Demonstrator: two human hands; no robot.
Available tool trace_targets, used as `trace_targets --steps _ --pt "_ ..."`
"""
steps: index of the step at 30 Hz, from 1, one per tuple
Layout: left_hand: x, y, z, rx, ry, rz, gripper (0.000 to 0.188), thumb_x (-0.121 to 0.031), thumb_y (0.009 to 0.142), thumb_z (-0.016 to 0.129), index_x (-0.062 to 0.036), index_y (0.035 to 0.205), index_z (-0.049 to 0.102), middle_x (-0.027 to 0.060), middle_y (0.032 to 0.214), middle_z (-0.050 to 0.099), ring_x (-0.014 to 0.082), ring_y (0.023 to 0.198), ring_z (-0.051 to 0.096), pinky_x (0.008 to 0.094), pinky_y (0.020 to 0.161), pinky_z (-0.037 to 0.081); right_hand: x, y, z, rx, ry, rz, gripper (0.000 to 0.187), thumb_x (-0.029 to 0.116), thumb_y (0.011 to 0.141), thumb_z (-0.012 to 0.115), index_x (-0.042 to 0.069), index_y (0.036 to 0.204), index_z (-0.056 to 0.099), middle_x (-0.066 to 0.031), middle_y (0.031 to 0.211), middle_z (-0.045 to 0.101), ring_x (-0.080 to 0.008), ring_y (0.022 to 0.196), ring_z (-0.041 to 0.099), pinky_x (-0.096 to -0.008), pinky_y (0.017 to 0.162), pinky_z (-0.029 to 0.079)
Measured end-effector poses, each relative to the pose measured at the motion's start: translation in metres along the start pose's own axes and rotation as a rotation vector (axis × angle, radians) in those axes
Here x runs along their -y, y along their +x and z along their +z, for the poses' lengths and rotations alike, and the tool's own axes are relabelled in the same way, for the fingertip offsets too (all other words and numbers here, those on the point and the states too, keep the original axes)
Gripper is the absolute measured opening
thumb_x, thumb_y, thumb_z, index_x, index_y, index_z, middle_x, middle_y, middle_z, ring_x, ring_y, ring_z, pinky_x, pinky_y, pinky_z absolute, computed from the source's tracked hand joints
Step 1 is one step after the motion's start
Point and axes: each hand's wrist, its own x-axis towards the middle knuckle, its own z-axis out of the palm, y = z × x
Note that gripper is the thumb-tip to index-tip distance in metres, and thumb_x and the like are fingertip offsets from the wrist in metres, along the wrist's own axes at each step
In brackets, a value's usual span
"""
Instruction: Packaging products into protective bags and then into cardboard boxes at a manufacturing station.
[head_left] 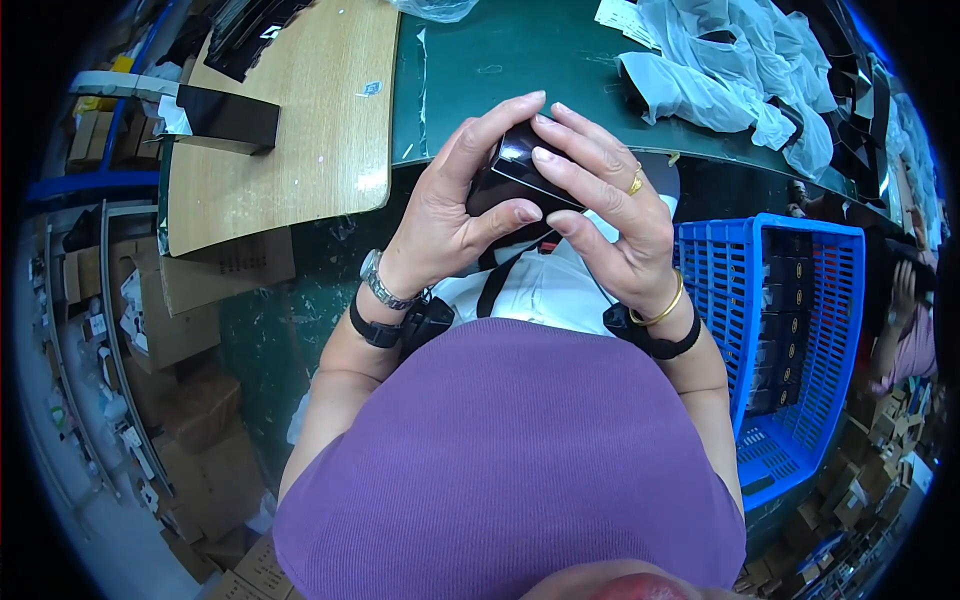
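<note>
Both forearms rise from the lower edge, elbows bent and wrists converging in front of the torso. The left hand point(450, 200) curls around the left side of a glossy black box point(514, 157), index finger extended along it, thumb across the near face. The right hand point(628, 210) arches over the right side, fingers slanting across the top, thumb at the near right corner. The hands thus clasp the box between them, raised before the near edge of the green table point(510, 65).
</note>
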Motion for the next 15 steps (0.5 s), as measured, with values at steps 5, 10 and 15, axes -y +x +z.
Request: trace_targets --steps 5,10,15 --pt "-0.002 -0.004 0.004 0.005 -0.061 -0.08 0.083 -0.043 0.089 0.085 -0.0136 0.154 0.042 0.0087 0.143 0.056 0.0222 0.109 0.065 0.0343 0.091 0.057 -0.007 -0.004 0.002 -0.004 -0.016 -0.026 0.033 0.012 0.099 0.069 0.003 0.13 0.073 -0.0202 0.14 0.068 -0.0409 0.139 0.058 -0.0492 0.115 0.044" --pt "0.007 -0.008 0.006 -0.015 -0.023 -0.104 0.084 -0.045 0.088 0.085 -0.0137 0.153 0.041 0.0083 0.139 0.057 0.0222 0.106 0.064 0.0343 0.088 0.056 -0.009 -0.009 0.007 -0.018 -0.009 -0.017 0.03 0.011 0.098 0.07 0.003 0.127 0.075 -0.0201 0.136 0.07 -0.0409 0.138 0.059 -0.0493 0.114 0.045" --pt "0.007 0.002 0.001 0.002 0.037 -0.083 0.088 -0.044 0.088 0.086 -0.0129 0.155 0.038 0.0106 0.134 0.058 0.0228 0.101 0.062 0.0351 0.087 0.055 -0.013 -0.004 0.013 -0.095 0.03 -0.015 0.029 0.01 0.1 0.069 0.002 0.126 0.074 -0.0208 0.132 0.072 -0.0408 0.136 0.06 -0.0484 0.114 0.045"
